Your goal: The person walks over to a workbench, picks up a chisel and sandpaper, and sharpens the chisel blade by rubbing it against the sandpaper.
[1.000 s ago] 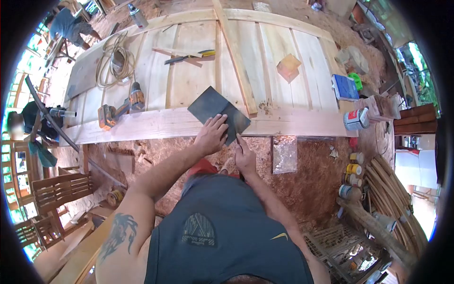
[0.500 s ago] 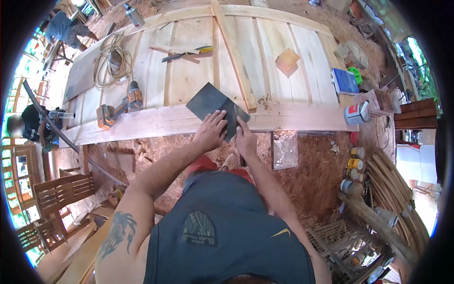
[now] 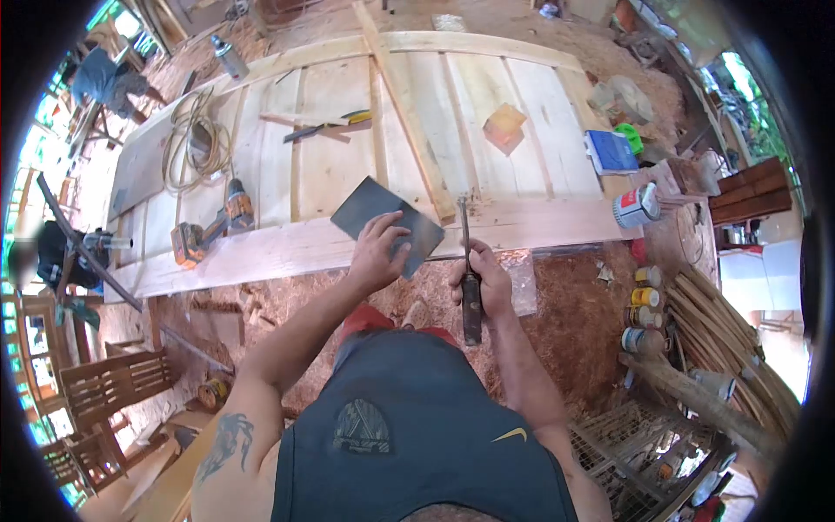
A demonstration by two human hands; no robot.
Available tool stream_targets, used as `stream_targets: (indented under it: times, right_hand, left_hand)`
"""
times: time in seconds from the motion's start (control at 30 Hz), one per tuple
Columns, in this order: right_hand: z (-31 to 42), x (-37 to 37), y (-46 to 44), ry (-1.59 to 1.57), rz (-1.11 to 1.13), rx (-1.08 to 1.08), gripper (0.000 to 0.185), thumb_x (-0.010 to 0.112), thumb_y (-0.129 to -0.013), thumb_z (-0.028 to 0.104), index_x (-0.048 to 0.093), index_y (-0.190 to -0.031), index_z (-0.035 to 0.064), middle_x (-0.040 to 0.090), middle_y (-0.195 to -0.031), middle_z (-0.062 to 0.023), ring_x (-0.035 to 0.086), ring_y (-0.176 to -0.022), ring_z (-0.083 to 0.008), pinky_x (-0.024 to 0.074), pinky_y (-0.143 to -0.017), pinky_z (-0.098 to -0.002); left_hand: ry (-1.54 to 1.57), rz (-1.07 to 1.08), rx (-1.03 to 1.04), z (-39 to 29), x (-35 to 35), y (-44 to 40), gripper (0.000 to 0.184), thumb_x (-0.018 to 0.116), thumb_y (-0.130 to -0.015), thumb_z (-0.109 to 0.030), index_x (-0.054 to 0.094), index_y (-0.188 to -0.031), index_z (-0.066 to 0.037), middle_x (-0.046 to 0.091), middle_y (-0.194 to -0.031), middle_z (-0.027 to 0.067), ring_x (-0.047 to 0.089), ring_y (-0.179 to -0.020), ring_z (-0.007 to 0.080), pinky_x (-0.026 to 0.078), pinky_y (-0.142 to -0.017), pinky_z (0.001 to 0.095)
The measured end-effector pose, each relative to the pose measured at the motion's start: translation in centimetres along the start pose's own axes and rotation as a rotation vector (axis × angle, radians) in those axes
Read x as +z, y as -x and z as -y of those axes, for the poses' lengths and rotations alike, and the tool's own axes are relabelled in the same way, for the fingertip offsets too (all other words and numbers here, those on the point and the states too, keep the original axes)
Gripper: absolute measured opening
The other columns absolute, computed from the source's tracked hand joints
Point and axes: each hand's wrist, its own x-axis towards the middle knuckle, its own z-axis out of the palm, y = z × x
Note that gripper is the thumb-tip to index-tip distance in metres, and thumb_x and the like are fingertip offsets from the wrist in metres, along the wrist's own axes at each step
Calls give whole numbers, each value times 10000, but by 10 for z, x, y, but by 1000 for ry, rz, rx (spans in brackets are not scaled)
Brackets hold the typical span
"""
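My left hand [image 3: 379, 252] lies on a dark, square sheet [image 3: 370, 209], which looks like sandpaper. Its fingers are spread over the top, and one corner of the sheet hangs past the near edge of the wooden panel [image 3: 296, 248]. In my right hand [image 3: 489, 278] is a chisel [image 3: 471, 300] with a dark handle, closed in the fingers. Its long thin metal blade points away from me, the tip over the panel's near board. Chisel and sheet are apart. A loose wooden strip [image 3: 404, 113] lies across the panel, its near end close to both.
On the panel lie a cordless drill [image 3: 213, 224], a coiled hose [image 3: 196, 143], a yellow-black tool [image 3: 326, 126], orange sandpaper pieces [image 3: 505, 130] and a blue book [image 3: 611, 152]. A paint can [image 3: 636, 206] stands at the right corner. Another person [image 3: 109, 78] is at far left.
My right hand has lifted the chisel off the dark sheet and moved right, the blade now standing clear. My left hand stays on the sheet, fingers more spread. The camera view has shifted slightly.
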Motion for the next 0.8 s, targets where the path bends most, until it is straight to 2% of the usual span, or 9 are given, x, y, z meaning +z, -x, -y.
stream_targets:
  times: [0.03,0.1,0.13,0.17,0.4,0.6,0.63,0.7,0.8]
  right_hand:
    - [5,2,3,-154,86,15,353,434,-1138,255,465,-1428,56,686,-768,-140,651,-539,-217,561,-522,-351]
    - [12,6,8,-365,276,64,304,418,-1146,315,508,-1293,65,665,-744,-131,627,-514,-233,553,-517,-370]
    - [12,10,11,-402,312,54,303,411,-1148,310,508,-1293,63,666,-746,-130,618,-507,-229,548,-511,-365]
    - [12,15,14,-440,348,47,302,404,-1150,306,509,-1294,62,668,-747,-129,610,-500,-224,542,-505,-360]
    - [12,33,26,-461,297,77,299,386,-1155,293,510,-1275,49,668,-739,-128,578,-471,-208,500,-472,-318]
    - [25,42,45,-376,322,141,257,372,-1150,259,482,-1287,71,644,-716,-150,574,-467,-238,518,-508,-392]
    - [24,43,47,-380,300,141,253,377,-1150,253,493,-1274,66,636,-703,-144,553,-449,-227,495,-480,-377]
    - [22,46,50,-386,253,142,247,388,-1152,243,516,-1249,56,618,-679,-132,510,-415,-204,449,-425,-348]
    - [21,44,52,-404,245,141,249,394,-1147,247,518,-1252,58,615,-675,-139,514,-417,-208,460,-428,-344]
  left_hand:
    - [30,-40,-5,-13,-10,-6,344,724,-970,-208,676,-1247,-10,608,-1465,189,549,-1393,356,428,-1180,472]
    - [600,150,-322,-50,-29,-21,380,708,-1007,-224,657,-1309,2,626,-1435,164,573,-1360,302,433,-1171,439]
    - [880,247,-487,-66,-37,-26,398,700,-1026,-232,647,-1340,8,635,-1419,151,585,-1344,275,436,-1167,422]
    - [1023,306,-420,-76,-42,-29,465,679,-1061,-259,596,-1415,31,634,-1393,134,587,-1317,229,429,-1168,404]
    - [1144,419,-418,-109,-35,-30,599,729,-1026,-325,543,-1448,58,637,-1357,138,592,-1292,246,440,-1143,421]
    - [1161,337,-421,-93,-43,-39,617,741,-997,-345,556,-1452,29,640,-1364,118,582,-1297,217,453,-1103,396]
    - [1051,304,-468,-89,-46,-43,513,676,-1032,-376,607,-1383,-8,678,-1297,90,623,-1213,198,477,-1033,373]
    - [1112,72,-641,-70,-46,-56,440,629,-1054,-390,638,-1312,-34,704,-1231,79,646,-1146,192,486,-983,364]
    - [1209,-172,-770,-42,-52,-64,361,570,-1082,-385,668,-1216,-64,729,-1149,73,668,-1063,192,497,-932,362]
